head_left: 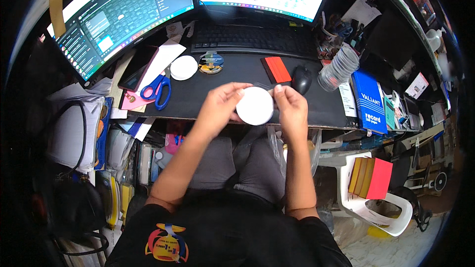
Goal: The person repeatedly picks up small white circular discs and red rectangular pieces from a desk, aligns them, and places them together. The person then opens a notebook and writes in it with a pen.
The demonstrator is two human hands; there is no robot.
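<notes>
White and flat, the disc (255, 107) is over the tabletop's (327, 111) near edge, grasped by the left hand (222, 103), the right hand's (293, 111) hold unclear at its other side, seemingly a two-handed handling step whose next move calls for steadiness.

Smooth matt disc (255, 106), plastic scissor handles (161, 80)

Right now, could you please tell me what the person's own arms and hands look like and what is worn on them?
The left hand and right hand are bare, with no gloves or watch visible. The black sleeves are short, and the black shirt carries an orange, red and yellow emblem.
</notes>
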